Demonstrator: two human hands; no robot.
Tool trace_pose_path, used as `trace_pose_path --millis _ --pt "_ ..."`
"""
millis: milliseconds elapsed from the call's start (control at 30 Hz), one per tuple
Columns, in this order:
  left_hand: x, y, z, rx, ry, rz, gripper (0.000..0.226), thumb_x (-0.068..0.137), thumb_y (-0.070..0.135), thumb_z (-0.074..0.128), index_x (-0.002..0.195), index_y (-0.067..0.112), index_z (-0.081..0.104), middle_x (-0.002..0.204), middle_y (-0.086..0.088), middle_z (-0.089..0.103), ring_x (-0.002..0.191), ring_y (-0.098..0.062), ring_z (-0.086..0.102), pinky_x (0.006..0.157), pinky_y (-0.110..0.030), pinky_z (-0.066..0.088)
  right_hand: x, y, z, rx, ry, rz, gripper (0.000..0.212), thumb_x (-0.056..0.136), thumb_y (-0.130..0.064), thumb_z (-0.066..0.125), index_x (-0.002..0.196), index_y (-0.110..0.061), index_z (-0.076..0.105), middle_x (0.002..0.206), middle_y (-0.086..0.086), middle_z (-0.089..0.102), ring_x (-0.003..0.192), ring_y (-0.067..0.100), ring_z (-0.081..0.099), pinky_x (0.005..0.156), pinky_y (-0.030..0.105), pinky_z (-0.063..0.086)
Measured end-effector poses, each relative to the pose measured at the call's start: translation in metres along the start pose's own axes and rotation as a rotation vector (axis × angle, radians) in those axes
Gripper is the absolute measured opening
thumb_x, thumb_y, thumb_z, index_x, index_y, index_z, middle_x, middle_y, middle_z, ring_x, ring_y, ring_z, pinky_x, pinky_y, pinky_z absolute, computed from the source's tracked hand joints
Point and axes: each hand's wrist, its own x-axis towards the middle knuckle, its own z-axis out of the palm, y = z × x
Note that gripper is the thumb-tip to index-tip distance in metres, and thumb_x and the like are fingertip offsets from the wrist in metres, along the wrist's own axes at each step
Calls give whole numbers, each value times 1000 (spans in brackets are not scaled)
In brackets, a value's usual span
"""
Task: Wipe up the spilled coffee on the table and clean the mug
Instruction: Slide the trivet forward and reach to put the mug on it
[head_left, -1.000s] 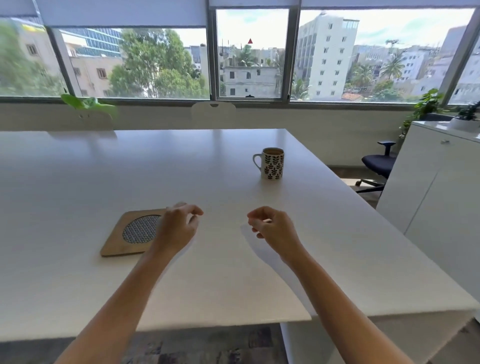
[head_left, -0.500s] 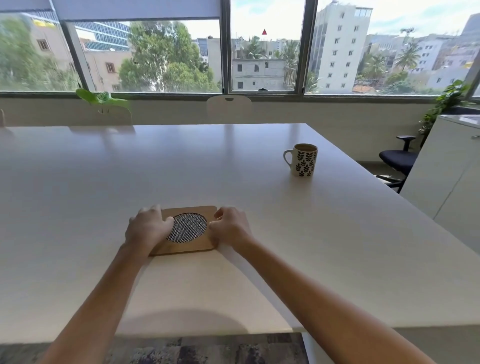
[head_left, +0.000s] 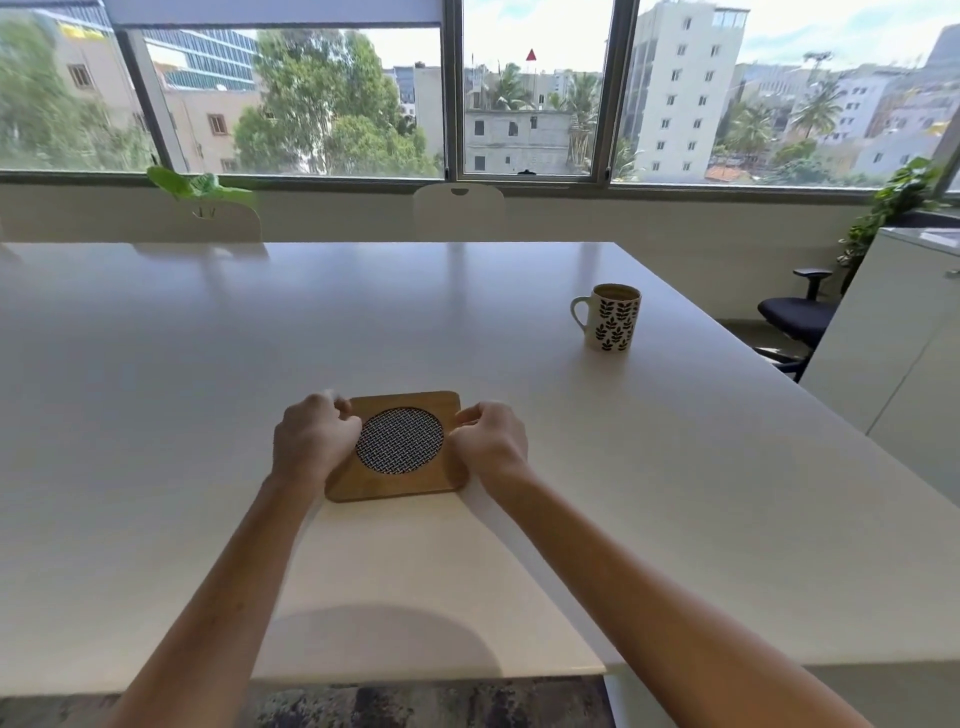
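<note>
A white mug (head_left: 609, 318) with a black leaf pattern stands upright on the white table (head_left: 208, 338), far right of centre, with brown coffee in it. A square wooden trivet (head_left: 405, 483) with a round woven insert lies flat in front of me. My left hand (head_left: 311, 441) grips its left edge and my right hand (head_left: 491, 441) grips its right edge, fingers curled over the wood. No spill shows on the table.
Two white chairs (head_left: 458, 210) stand at the table's far side under the window. A white cabinet (head_left: 904, 332) and a black office chair (head_left: 795, 317) are to the right. A leafy plant (head_left: 200, 187) sits at the far left.
Both hands moved from hovering apart over the table to the trivet's two sides and took hold of it. My view shifted left, so the mug now sits further right.
</note>
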Motion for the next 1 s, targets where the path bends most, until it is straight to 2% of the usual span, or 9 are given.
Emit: trace_pose_path --millis 67,167,234,334,467,667,801,934,1001 --pt "-2 12 0 -55 15 41 21 83 16 59 103 14 66 102 -11 71 100 -32 62 82 -32 45 3 5 -14 48 40 -11 37 57 5 60 88 -11 69 95 6 70 90 23 64 83 36 56" --pt "-7 39 3 -134 28 99 22 85 15 60 106 12 67 104 -10 71 101 -30 63 83 -31 46 11 14 -40 105 114 -17 34 65 5 58 93 -11 69 97 8 70 92 23 63 87 38 55" --pt "-11 58 7 -202 6 115 22 86 14 60 107 12 68 107 -10 70 101 -28 63 87 -32 48 16 20 -61 126 149 -9 31 67 3 58 92 -12 69 95 7 69 91 22 63 86 37 55" --pt "-20 87 16 -312 -21 136 22 85 9 59 104 13 69 107 -10 70 101 -26 63 91 -41 52 24 32 -94 167 186 9 29 66 3 60 88 -14 68 89 3 68 89 21 64 81 38 57" --pt "-33 123 33 -387 -16 194 27 83 -1 56 98 15 71 108 -7 70 100 -21 64 93 -36 51 35 51 -138 219 197 16 23 69 4 63 79 -16 65 90 7 68 89 24 65 82 42 57" --pt "-50 172 70 -429 -70 223 30 83 -6 54 94 16 72 106 -4 71 100 -19 64 90 -28 51 50 84 -199 223 206 39 19 74 5 64 72 -14 65 85 12 69 83 26 68 77 38 59" --pt "-61 196 99 -443 -149 167 32 81 -6 55 87 21 71 103 -4 70 92 -15 62 80 -22 48 59 106 -229 205 190 67 17 75 5 65 72 -12 65 87 14 68 82 26 67 75 37 59" --pt "-71 210 123 -434 -225 97 34 78 -6 55 83 24 70 100 -5 67 93 -15 61 79 -22 47 68 126 -247 182 152 94 16 75 7 65 79 -8 65 88 16 67 78 25 66 66 30 56" --pt "-76 214 131 -428 -233 80 33 76 -6 55 82 23 70 97 -5 67 93 -16 61 78 -23 48 71 134 -253 160 126 100 17 75 8 64 76 -9 65 87 17 67 76 25 66 64 30 56"
